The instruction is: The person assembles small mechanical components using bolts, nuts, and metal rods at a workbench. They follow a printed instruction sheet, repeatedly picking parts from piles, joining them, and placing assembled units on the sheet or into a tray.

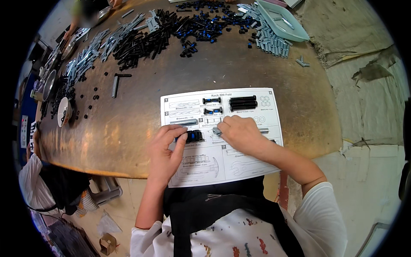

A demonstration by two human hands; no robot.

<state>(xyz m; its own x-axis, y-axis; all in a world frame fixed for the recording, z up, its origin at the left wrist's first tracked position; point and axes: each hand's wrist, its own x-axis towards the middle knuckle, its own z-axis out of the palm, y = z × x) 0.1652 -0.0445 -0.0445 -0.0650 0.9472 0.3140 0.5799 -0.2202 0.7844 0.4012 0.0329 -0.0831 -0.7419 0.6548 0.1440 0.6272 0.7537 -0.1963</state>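
Note:
A white printed sheet with line drawings point(201, 171) lies on the table before me. My left hand point(165, 145) is closed, thumb and fingers at the end of a row of short black bolts with blue patches point(196, 136). Just above that row lies a grey metal sleeve point(185, 122). My right hand point(240, 133) bends over the sheet with its fingertips together on a grey metal piece point(217, 131); the palm hides part of it. A grey tube end point(264, 130) shows beyond its knuckles. Longer black bolts point(243, 103) and two shorter bolts point(212, 100) lie on the upper part.
Heaps of black bolts point(143, 43), blue-patched bolts point(201, 25) and grey sleeves point(274, 44) line the far side. A pale green tray point(299, 33) stands far right, a white bowl point(64, 112) far left. A loose bolt and sleeve point(115, 85) lie beyond the sheet. Another person is at the far left.

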